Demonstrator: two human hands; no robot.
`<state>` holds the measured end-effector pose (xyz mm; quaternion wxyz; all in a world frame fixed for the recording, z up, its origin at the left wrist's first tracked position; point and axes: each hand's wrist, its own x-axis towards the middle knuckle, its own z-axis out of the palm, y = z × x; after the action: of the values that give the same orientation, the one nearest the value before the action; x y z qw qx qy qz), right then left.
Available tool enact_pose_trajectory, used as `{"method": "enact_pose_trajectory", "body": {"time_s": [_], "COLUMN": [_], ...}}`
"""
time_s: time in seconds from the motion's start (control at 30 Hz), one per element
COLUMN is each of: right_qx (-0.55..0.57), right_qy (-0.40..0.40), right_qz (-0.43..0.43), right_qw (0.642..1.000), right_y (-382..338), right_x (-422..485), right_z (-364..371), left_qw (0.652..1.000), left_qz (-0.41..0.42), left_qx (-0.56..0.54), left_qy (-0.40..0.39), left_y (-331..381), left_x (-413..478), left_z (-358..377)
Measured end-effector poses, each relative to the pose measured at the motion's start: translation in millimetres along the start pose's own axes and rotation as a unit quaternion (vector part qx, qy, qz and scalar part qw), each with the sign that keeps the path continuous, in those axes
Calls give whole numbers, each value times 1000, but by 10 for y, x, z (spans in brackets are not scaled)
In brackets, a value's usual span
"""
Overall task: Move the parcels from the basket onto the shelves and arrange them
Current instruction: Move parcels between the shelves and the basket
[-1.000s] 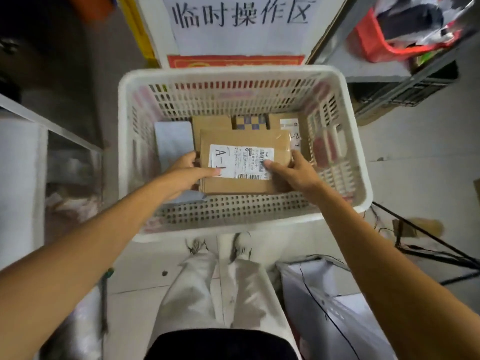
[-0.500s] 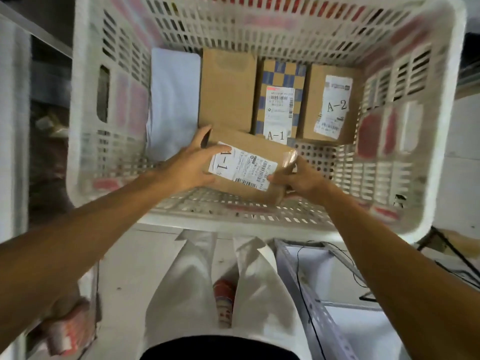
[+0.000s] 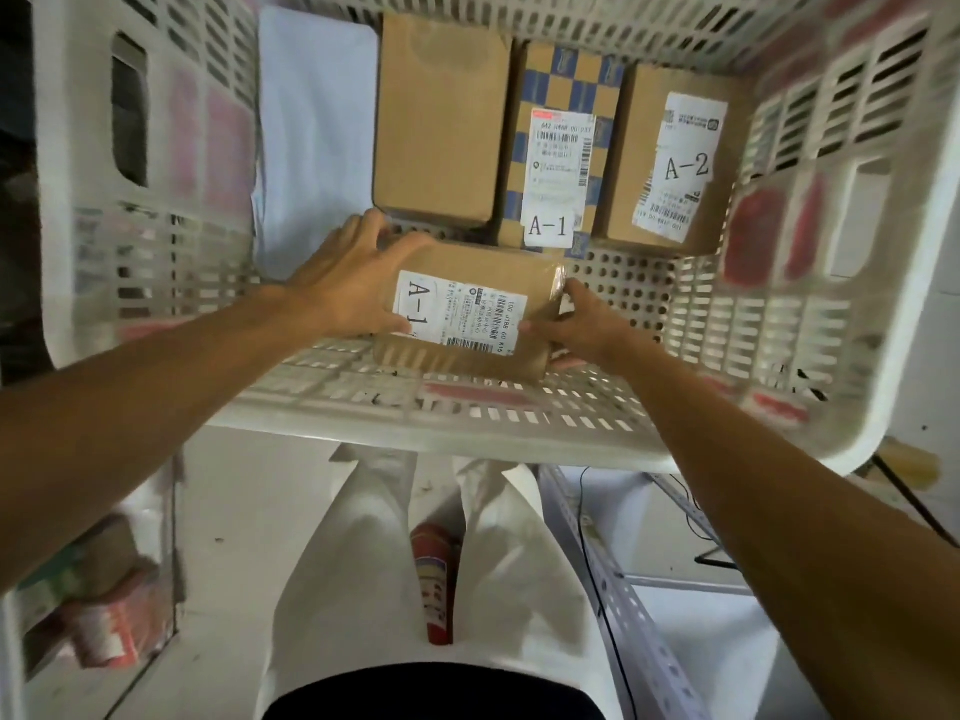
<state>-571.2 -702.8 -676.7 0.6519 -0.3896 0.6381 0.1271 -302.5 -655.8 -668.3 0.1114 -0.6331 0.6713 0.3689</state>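
Left hand (image 3: pixel 348 293) and right hand (image 3: pixel 576 324) clamp the A-1 cardboard parcel (image 3: pixel 467 309) between them inside the white basket (image 3: pixel 519 433); beyond this grip sit three more boxes (image 3: pixel 566 142).

White perforated plastic basket (image 3: pixel 883 283) holding five parcels. Brown cardboard parcel with a white "A-1" label (image 3: pixel 470 309), near the basket's front wall, gripped at its left end by the left hand (image 3: pixel 353 293) and at its right end by the right hand (image 3: pixel 576 324). Along the rear wall, left to right: flat pale-blue mailer (image 3: pixel 311 122), plain brown carton (image 3: pixel 441 116), blue-checked carton labelled "A-1" (image 3: pixel 561 148), brown carton labelled "A-2" (image 3: pixel 675 158).
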Motion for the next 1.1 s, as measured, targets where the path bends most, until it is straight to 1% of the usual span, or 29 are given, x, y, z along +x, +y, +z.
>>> {"method": "enact_pose_trajectory", "body": {"time_s": [0.07,0.13,0.2,0.3,0.37,0.43,0.5,0.63,0.77,0.83,0.87,0.93,0.97,1.03,1.1], "right_qx": [-7,-45,-122,-229,-300,-355,-382,-455,-476,-464,-442,-372,-348,-343,-355], "right_qy": [32,64,86,121,112,83,73,81,109,108,107,111,117,127,136], "right_qz": [-13,-29,-54,-89,-106,-98,-79,-81,-66,-54,-53,-72,-92,-125,-140], "right_qw": [999,997,987,962,942,926,918,883,870,877,889,919,926,922,914], "right_y": [48,54,16,-53,-65,-51,-53,-54,-69,-151,-207,-313,-371,-510,-690], "right_x": [61,99,135,181,215,268,321,385,309,227,175,18,-90,-329,-594], "right_z": [98,169,202,187,191,228,249,196,233,250,262,311,339,382,385], "left_qw": [997,994,991,984,973,958,951,949,954,957,960,971,976,984,987], "left_qz": [17,33,41,63,85,114,134,125,98,86,79,70,65,49,31], "left_qx": [68,108,123,158,203,246,248,225,193,185,176,146,131,108,103], "left_qy": [13,5,-20,-48,-69,-94,-128,-182,-207,-209,-203,-177,-159,-136,-123], "left_y": [-80,-161,-225,-301,-323,-320,-306,-302,-229,-174,-153,-111,-86,-44,3], "left_x": [68,127,174,245,278,308,337,376,331,311,284,166,86,-86,-279], "left_z": [50,101,153,191,200,224,236,251,214,113,54,-81,-162,-358,-622]}}
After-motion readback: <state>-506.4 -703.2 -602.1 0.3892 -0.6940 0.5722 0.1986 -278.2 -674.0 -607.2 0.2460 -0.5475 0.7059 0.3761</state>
